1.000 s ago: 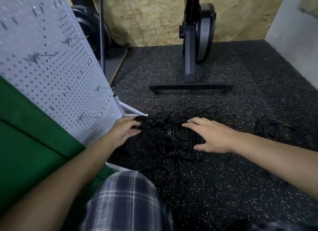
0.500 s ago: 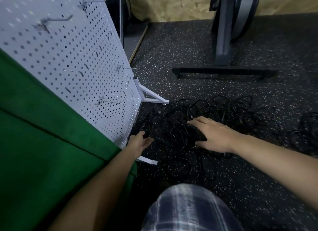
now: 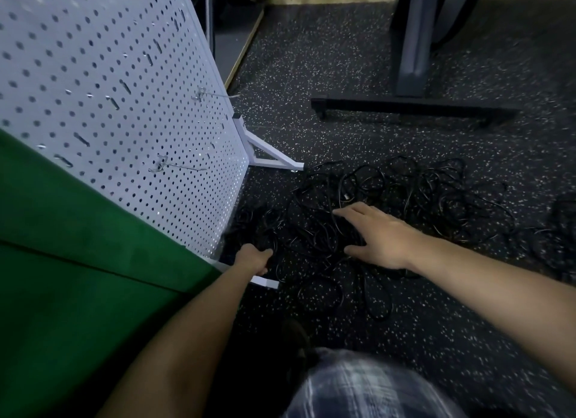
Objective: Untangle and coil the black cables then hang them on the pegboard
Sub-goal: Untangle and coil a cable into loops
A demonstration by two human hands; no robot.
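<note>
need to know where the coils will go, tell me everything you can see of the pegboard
The pegboard is a white perforated panel, metal by its look, with round holes and scattered slots. It stands on the speckled floor on white feet with a triangular brace. Two wire hooks stick out, both bare. A green surface hides its lower left. The left hand is by its near foot, and black cables lie beside it.
</note>
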